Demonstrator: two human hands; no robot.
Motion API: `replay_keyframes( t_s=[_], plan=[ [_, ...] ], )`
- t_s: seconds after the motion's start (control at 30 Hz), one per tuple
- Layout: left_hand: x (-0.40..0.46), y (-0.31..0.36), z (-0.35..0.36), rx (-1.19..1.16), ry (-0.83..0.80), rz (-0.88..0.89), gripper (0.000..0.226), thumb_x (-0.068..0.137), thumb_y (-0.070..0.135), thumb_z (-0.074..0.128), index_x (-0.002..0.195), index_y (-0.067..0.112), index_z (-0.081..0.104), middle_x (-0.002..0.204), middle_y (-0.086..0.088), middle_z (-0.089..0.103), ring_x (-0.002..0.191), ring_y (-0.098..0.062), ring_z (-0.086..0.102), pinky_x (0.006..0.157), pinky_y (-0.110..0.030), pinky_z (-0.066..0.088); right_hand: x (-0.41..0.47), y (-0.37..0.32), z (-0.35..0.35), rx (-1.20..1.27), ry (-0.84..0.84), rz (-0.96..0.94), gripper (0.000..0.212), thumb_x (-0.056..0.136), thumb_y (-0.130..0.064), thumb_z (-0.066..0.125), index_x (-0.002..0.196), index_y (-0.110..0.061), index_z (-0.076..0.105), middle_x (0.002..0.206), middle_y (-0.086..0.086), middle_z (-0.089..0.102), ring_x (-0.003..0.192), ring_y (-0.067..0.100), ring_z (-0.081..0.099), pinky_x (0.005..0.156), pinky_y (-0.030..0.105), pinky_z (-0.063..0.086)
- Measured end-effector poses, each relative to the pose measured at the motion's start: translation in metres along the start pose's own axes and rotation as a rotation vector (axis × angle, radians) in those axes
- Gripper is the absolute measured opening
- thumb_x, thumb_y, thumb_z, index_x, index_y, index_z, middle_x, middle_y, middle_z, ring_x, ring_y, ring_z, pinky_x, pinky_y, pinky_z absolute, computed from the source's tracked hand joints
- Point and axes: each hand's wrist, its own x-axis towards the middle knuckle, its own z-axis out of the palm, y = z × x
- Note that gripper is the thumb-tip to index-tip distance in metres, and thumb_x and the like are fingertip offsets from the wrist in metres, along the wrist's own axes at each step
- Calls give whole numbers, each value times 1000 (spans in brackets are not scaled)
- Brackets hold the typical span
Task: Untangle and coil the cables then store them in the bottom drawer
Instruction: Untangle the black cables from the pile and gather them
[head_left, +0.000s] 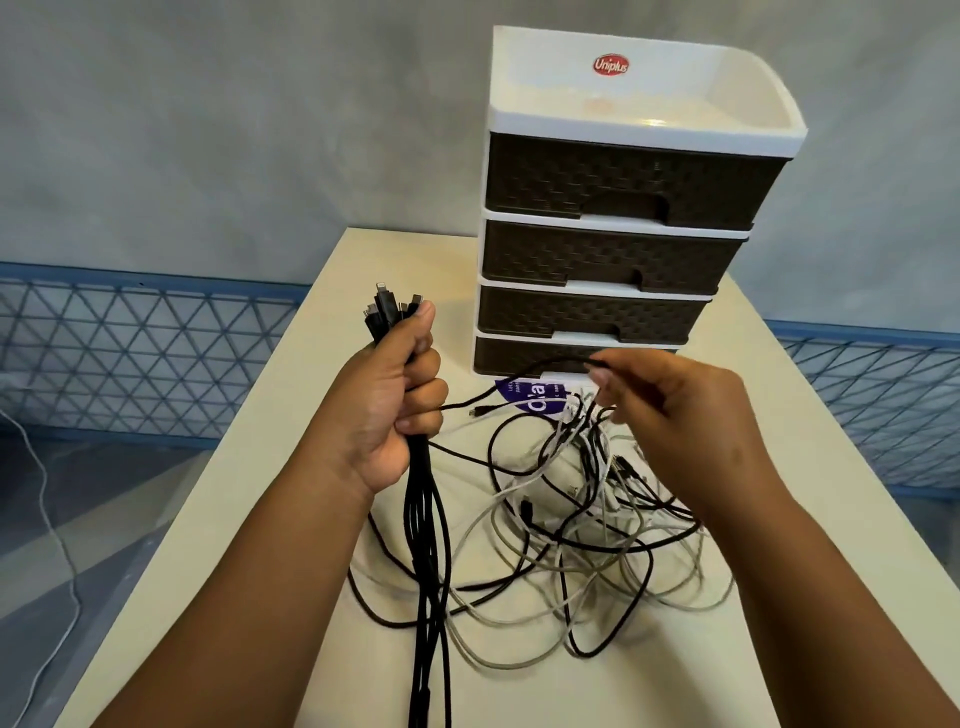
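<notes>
Grey wall behind, cream table (270, 467) below, and you're mid-sort. Your left hand (387, 410) is clenched round a bundle of black cables (423, 545), connectors poking out at twelve o'clock, the tails hanging straight down at six. Your right hand (670, 415) pinches a single black cable (524, 371) that runs across to the left fist, lifting it clear of the tangle (582, 525) of black and white leads, still knotted on the table at five o'clock. So, by my reckoning, untangling is partly done; nothing is coiled yet. The drawer unit (613, 249) at twelve o'clock reads "Uniplus" on a red sticker (611, 65); its bottom drawer (519, 358) looks closed, with a purple label (524, 396) beneath, unreadable.
</notes>
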Motion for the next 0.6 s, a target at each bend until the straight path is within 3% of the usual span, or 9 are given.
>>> replay_keyframes(
  t_s=[0.1, 0.2, 0.23, 0.3, 0.37, 0.43, 0.53, 0.6],
  plan=[
    [-1, 0, 1, 0, -5, -5, 38, 92, 41, 56, 61, 25, 42, 47, 10, 22, 35, -2, 17, 31, -14, 15, 14, -11, -8, -35, 67, -95, 21, 94, -31, 58, 110, -26, 71, 90, -5, 61, 79, 6, 55, 67, 23, 47],
    [-1, 0, 2, 11, -5, -4, 37, 91, 42, 57, 62, 26, 42, 47, 10, 22, 36, -2, 17, 31, -14, 15, 33, -23, -20, -4, 28, -125, 16, 98, -29, 54, 107, -25, 67, 92, -4, 63, 83, 8, 58, 72, 32, 52],
    [-1, 0, 2, 15, -5, -4, 37, 91, 42, 57, 62, 26, 42, 48, 10, 22, 36, -2, 17, 31, -14, 15, 38, -28, -23, 12, -9, -122, 14, 98, -29, 53, 106, -27, 65, 87, -5, 65, 80, 8, 62, 73, 35, 54],
    [-2, 0, 3, 25, -10, -7, 36, 91, 42, 57, 63, 25, 43, 48, 10, 22, 36, -2, 16, 32, -14, 14, 46, -37, -28, 69, -107, -77, 11, 98, -31, 53, 102, -31, 64, 75, -10, 65, 69, 5, 64, 65, 26, 54],
    [-4, 0, 5, 42, -15, -20, 33, 90, 43, 57, 65, 25, 45, 48, 11, 22, 36, -2, 16, 33, -15, 12, 52, -45, -29, 74, -158, -61, 11, 98, -31, 55, 102, -33, 65, 65, -18, 59, 57, 3, 56, 55, 16, 43],
    [-6, -2, 6, 55, -14, -34, 30, 90, 42, 58, 69, 23, 48, 48, 11, 23, 36, -2, 17, 33, -15, 11, 55, -50, -25, 126, -178, -1, 19, 99, -27, 52, 112, -35, 64, 65, -20, 56, 54, 2, 50, 55, 13, 38],
    [-8, -3, 5, 59, -4, -30, 26, 91, 39, 58, 73, 21, 53, 48, 11, 24, 36, -1, 18, 32, -15, 14, 53, -57, -19, 612, -216, 260, 30, 102, -11, 45, 125, -27, 56, 66, 1, 47, 51, 12, 42, 53, 25, 45],
    [-10, -2, 4, 57, -2, -23, 24, 92, 37, 58, 75, 20, 54, 49, 11, 23, 36, -1, 18, 31, -14, 15, 51, -63, -15, 1014, -257, 402, 24, 101, -4, 41, 117, -12, 56, 64, 4, 47, 51, 16, 50, 56, 29, 52]
  ],
)
